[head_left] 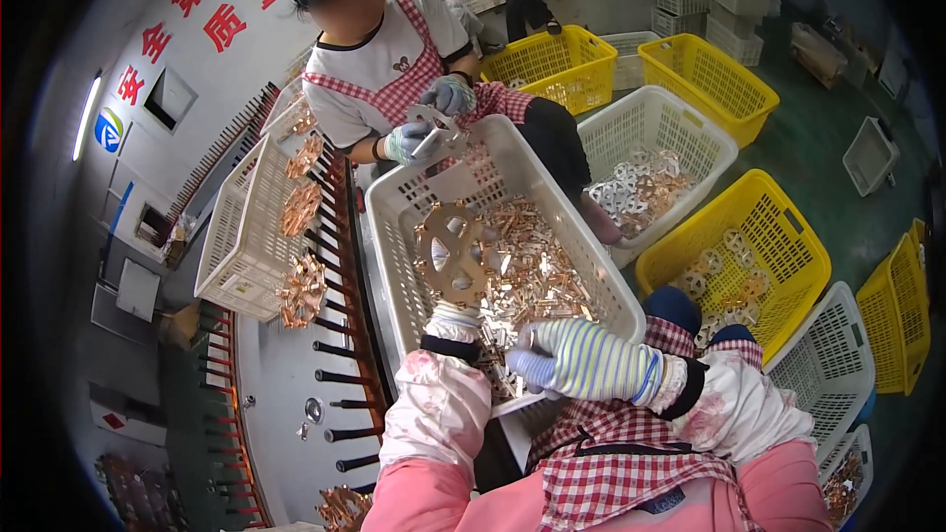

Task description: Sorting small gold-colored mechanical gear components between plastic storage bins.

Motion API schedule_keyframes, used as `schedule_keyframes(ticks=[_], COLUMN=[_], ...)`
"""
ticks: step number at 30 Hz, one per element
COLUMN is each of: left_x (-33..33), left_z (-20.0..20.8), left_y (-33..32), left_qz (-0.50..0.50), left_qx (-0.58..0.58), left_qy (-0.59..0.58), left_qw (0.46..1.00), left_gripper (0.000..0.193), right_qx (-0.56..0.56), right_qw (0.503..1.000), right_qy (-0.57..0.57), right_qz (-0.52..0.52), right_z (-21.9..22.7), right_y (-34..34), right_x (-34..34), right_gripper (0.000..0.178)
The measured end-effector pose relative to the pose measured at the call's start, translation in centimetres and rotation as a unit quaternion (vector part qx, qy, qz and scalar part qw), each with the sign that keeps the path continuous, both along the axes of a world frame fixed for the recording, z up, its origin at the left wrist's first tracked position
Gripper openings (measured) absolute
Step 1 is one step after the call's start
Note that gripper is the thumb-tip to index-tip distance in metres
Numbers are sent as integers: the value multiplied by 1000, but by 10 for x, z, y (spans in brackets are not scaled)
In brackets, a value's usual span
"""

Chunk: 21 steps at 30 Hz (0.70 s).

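A round, copper-coloured metal plate [463,254] with cut-out openings and a notched rim stands tilted over the white crate [616,303]. My left hand [454,319], in a pale glove, grips it from behind; parts of the glove show through the openings, while most of the fingers are hidden. Small copper and silver metal pieces [537,261] are heaped in the crate. Over its near edge is my right hand [591,359], in a striped glove, its fingers curled together. Whatever those fingertips hold, if anything, is too small to make out.
Across the crate, a co-worker [345,79] in gloves handles a similar metal plate [437,128]. A rack of black-handled rods [340,305] runs along the left, with copper parts [302,291] beside it. To the right stand a yellow crate [798,271] and a white crate [714,153], both holding metal parts.
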<state>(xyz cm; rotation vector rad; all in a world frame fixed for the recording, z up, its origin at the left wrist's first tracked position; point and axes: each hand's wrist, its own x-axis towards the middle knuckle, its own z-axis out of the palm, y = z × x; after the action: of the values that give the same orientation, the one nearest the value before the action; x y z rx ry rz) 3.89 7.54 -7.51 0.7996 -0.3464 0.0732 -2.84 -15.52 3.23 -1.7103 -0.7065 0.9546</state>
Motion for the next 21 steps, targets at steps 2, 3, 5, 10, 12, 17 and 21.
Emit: schedule_keyframes(ticks=[2,3,5,10,12,17,21], left_x=[2,6,-1,-6,1,0,1], left_z=[-15,-15,-1,25,18,39,58], left_y=[-15,-27,-35,-73,-57,-9,35], left_qz=[115,213,168,14,-54,245,558], left_qx=[9,16,344,385,302,171,-59], left_qy=[72,142,138,77,53,130,148], left_qw=[991,967,913,919,950,945,814], left_gripper=[45,39,39,76,90,91,74], right_qx=[-10,-22,-80,99,162,398,433], right_qw=[983,930,961,951,924,714,661], right_qy=[-180,-355,-245,195,252,287,325], right_qz=[-42,-99,-95,-220,-239,-500,-519], right_z=[-30,-41,-34,-44,-28,-41,-40], right_y=[6,6,5,-13,-28,-85,-96], right_x=[1,5,13,23,21,46,47], right_gripper=[55,68,83,67,62,39,38])
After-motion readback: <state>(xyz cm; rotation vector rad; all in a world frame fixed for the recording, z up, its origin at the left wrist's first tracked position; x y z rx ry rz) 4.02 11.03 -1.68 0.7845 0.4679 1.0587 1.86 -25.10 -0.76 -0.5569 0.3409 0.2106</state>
